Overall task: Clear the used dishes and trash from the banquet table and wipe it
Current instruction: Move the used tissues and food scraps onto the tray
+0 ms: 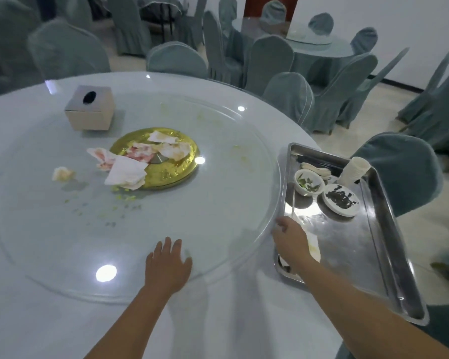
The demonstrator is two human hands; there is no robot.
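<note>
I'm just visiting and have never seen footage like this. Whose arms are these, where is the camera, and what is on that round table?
No machine here: a person wears a camera on the head, looking down at their own arms. The left hand lies flat on the glass turntable. The right hand reaches to the near corner of a metal tray; whether it grips is unclear. The tray carries two small bowls and a stack of paper cups. Used napkins lie around a gold centre disc, beside a tissue box.

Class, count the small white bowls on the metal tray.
2. One bowl with green scraps sits mid-tray; the other bowl, with dark scraps, is right beside it. The right hand may hide more.
</note>
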